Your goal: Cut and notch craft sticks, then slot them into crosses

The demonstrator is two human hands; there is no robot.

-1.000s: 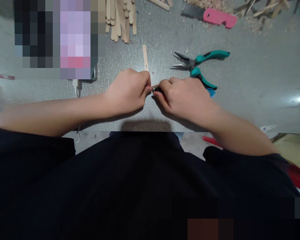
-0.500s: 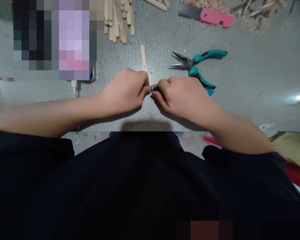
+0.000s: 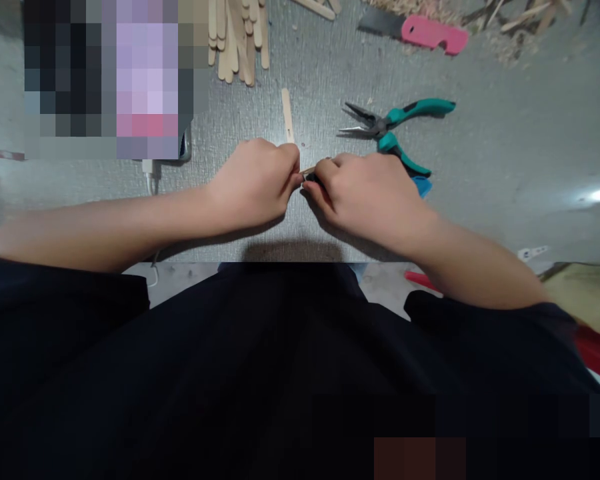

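My left hand [image 3: 257, 177] is closed in a pinch on a thin wooden stick [image 3: 307, 171], of which only a short piece shows between the hands. My right hand [image 3: 370, 190] is curled round what looks like a cutter knife. Its dark front [image 3: 311, 178] meets the stick at my left fingertips, and a blue end [image 3: 422, 187] peeks out behind the hand; the rest is hidden. Just beyond my left fingers lies a flat craft stick [image 3: 287, 115] with a small dark mark; its near end is hidden.
Open long-nose pliers [image 3: 379, 127] with teal handles lie beyond my right hand. Farther back are a pink-handled folding saw [image 3: 433, 35], wood shavings [image 3: 430, 8] and a pile of craft sticks [image 3: 237, 43]. A white cable [image 3: 149, 175] runs from a blurred device at left.
Both hands stay almost in place at the same stick. The blue end behind my right hand shows slightly more and has shifted a little.
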